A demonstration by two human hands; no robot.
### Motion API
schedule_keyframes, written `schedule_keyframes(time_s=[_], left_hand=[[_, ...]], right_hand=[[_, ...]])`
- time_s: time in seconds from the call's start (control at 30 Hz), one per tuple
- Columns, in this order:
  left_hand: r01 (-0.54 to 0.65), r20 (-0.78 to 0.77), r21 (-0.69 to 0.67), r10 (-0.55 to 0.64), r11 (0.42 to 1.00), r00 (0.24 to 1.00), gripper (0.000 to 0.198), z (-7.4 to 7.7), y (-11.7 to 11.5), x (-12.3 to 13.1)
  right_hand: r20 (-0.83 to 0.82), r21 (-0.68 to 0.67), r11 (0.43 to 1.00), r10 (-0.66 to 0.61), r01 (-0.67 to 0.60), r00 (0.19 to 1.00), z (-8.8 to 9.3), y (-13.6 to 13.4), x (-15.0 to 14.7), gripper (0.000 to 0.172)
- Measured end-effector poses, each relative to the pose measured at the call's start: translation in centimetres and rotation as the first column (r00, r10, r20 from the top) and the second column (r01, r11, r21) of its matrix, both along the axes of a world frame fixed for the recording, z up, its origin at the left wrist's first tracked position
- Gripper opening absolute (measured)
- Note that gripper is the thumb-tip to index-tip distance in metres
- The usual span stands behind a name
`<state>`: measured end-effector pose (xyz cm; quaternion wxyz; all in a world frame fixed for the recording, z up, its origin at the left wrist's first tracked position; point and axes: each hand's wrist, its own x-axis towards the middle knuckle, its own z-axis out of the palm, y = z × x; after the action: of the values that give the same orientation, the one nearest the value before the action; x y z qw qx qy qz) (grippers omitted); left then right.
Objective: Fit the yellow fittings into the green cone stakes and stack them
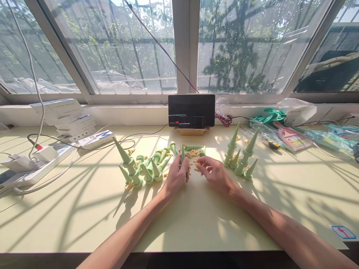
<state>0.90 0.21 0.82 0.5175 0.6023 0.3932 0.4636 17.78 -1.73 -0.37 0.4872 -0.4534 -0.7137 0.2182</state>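
Observation:
My left hand point(177, 173) is wrapped around a light green cone piece point(183, 152), which points upward out of the fist. My fingers hide its lower part. To the right, my right hand point(214, 172) is curled with its fingertips close together, and a small tan peg point(195, 163) shows at them. More tan pegs point(193, 153) lie in a loose pile just beyond both hands. Left of my left hand stand several green cones point(156, 171) and a taller stacked green spire point(129, 164). Beside my right hand are two tall spires point(248, 153) and shorter cones point(250, 170).
A dark tablet point(191, 104) with a phone point(192, 122) in front stands at the back by the window. White boxes point(70, 116) and a power strip point(36, 164) with cables sit left. Plastic bags point(291, 136) and a yellow-black tool point(274, 145) lie right.

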Motion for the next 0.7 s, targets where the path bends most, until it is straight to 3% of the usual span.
schedule_keyframes(time_s=[0.7], left_hand=[[0.052, -0.013, 0.065, -0.051, 0.997, 0.999, 0.027, -0.44, 0.12, -0.16]], right_hand=[[0.004, 0.007, 0.999, 0.040, -0.040, 0.999, -0.07, 0.02, 0.13, 0.011]])
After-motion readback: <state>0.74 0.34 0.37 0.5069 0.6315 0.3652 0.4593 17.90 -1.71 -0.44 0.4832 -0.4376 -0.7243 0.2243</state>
